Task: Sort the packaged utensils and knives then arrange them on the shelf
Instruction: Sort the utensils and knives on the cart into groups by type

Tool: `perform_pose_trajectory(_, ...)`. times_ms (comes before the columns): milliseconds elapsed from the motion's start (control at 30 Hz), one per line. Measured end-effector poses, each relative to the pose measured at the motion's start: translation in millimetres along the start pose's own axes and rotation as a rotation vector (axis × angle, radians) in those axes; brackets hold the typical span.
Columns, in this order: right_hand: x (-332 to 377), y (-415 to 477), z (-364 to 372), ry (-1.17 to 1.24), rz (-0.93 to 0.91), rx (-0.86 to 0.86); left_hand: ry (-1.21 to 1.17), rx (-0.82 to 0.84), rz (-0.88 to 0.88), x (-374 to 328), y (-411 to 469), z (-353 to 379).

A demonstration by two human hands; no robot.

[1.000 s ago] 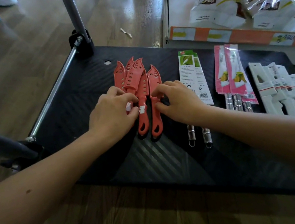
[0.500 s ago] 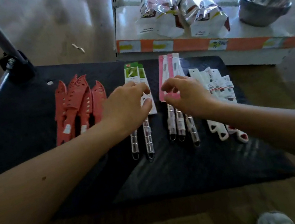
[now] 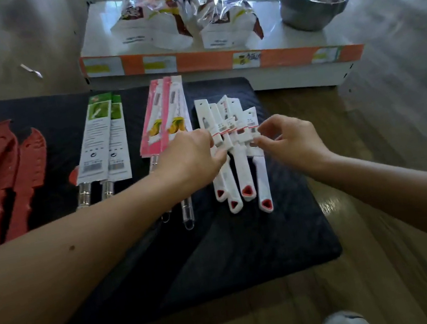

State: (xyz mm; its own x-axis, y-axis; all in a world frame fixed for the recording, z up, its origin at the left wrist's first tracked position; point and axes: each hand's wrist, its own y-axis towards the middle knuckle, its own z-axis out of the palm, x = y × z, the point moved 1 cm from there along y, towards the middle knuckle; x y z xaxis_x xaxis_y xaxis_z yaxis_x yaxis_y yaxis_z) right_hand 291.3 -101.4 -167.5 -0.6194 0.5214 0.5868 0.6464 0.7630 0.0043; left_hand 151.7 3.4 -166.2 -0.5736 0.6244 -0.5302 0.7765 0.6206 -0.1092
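While left hand [image 3: 192, 157] grips knives [image 3: 243, 165], right hand [image 3: 291, 141] pinches.

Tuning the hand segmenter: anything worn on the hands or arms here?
Nothing worn. Left hand and right hand are bare: no gloves, rings or watch visible. Both forearms bare to the frame edge, no sleeves. Small mole on the left forearm.

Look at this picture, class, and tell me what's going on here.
A person is sorting packaged utensils on a black platform. The left hand and right hand pinch the fanned white knives from either side. The red knives, green packs and pink packs lie in separate groups to the left, untouched. The shelf behind holds foil bags and a metal bowl.
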Motion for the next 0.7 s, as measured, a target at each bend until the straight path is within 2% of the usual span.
perform_pose_trajectory(167,1,-4,11,-0.017,-0.029,0.138,0.051,0.051,-0.077,-7,-1,14)
perform_pose_trajectory(333,12,-1,20,-0.061,-0.044,0.135,0.024,0.019,-0.096,-6,5,18)
perform_pose_trajectory(700,16,14,27,-0.157,0.103,0.294,-0.239,0.025,-0.263,0,10,26)
